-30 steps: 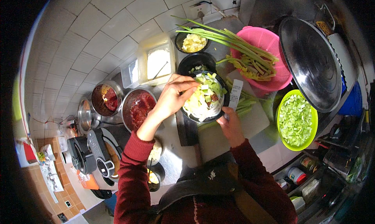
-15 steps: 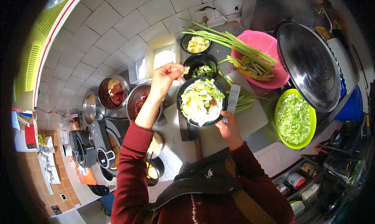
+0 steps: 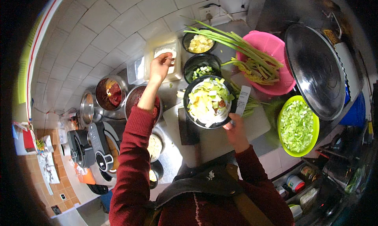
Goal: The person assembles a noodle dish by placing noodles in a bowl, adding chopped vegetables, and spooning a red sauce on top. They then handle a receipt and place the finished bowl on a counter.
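My right hand (image 3: 236, 133) grips the near right rim of a black bowl (image 3: 189, 115), held up over the counter. In the bowl are white noodle-like strands, chopped green and pale vegetable pieces (image 3: 214, 90) and a small brown dab. A printed paper slip (image 3: 243, 100) sticks out beside the bowl, by my right fingers. My left hand (image 3: 160, 65) is over a clear plastic tub (image 3: 151, 68) of white stuff, its fingers bent together; what they hold is too small to tell. Behind the held bowl stands another black bowl (image 3: 214, 60) with chopped green pieces.
A cleaver (image 3: 188, 127) lies on the white cutting board (image 3: 212, 147). Celery stalks (image 3: 252, 54) lie across a pink basket (image 3: 289, 84). Right stand a green bowl (image 3: 297, 125) of chopped celery and a large dark lid (image 3: 313, 68). Left are metal bowls of red paste (image 3: 112, 94) and a dark appliance (image 3: 102, 147).
My left hand has moved left and away from the black bowls to the tub. The pale piece at its fingertips no longer shows. The held bowl has shifted slightly right.
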